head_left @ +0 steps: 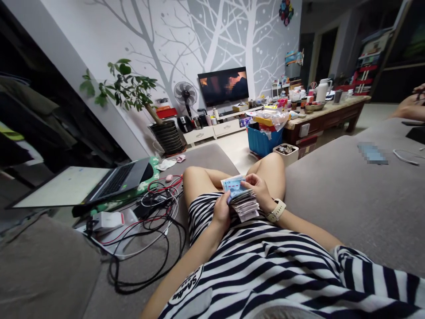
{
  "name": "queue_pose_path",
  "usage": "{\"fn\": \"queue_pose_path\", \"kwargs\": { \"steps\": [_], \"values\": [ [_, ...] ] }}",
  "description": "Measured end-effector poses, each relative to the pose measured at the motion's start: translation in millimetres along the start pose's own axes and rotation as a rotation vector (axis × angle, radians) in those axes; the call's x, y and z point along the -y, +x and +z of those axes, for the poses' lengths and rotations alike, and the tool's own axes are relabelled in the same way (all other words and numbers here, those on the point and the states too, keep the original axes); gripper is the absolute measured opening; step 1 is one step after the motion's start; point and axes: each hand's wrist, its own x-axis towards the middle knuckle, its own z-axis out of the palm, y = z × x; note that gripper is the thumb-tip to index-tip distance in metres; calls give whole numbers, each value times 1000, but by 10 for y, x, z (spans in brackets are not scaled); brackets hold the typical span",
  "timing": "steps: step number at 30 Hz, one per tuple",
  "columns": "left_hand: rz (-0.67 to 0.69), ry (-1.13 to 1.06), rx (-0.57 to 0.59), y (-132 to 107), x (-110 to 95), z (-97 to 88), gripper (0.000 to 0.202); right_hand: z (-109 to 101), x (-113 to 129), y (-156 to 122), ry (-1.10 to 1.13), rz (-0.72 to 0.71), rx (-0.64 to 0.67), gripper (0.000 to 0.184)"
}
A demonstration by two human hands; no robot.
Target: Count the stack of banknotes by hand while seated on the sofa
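Note:
A thick stack of banknotes (245, 207), folded over in the middle, is held above my lap, its top note blue and its lower edges fanned out. My left hand (221, 211) grips the stack from the left side, thumb lying on top. At the upper right edge, my right hand (260, 191) pinches the blue note between thumb and fingers. A pale watch (276, 210) is on my right wrist. Both hands rest close to my striped clothing (265, 257), between my bent knees. The underside of the stack is hidden.
On the grey sofa to my left lie tangled cables (166, 217), a white box (108, 220) and an open laptop (116, 180). A blue bin (264, 141) stands by the cluttered wooden table (341, 110). Another person's limb (410, 106) shows at far right.

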Motion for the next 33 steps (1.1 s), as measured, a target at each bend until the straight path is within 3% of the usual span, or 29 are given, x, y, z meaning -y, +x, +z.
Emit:
{"fn": "queue_pose_path", "kwargs": {
  "steps": [11,19,33],
  "values": [
    [4,-152,-77,-35,-70,77,22,24,51,-66,-126,-91,-7,33],
    [89,-102,-110,-54,-67,71,12,52,104,-129,9,-79,125,23],
    [72,-105,-52,-24,0,21,26,63,173,-164,-71,-59,105,37]
  ]
}}
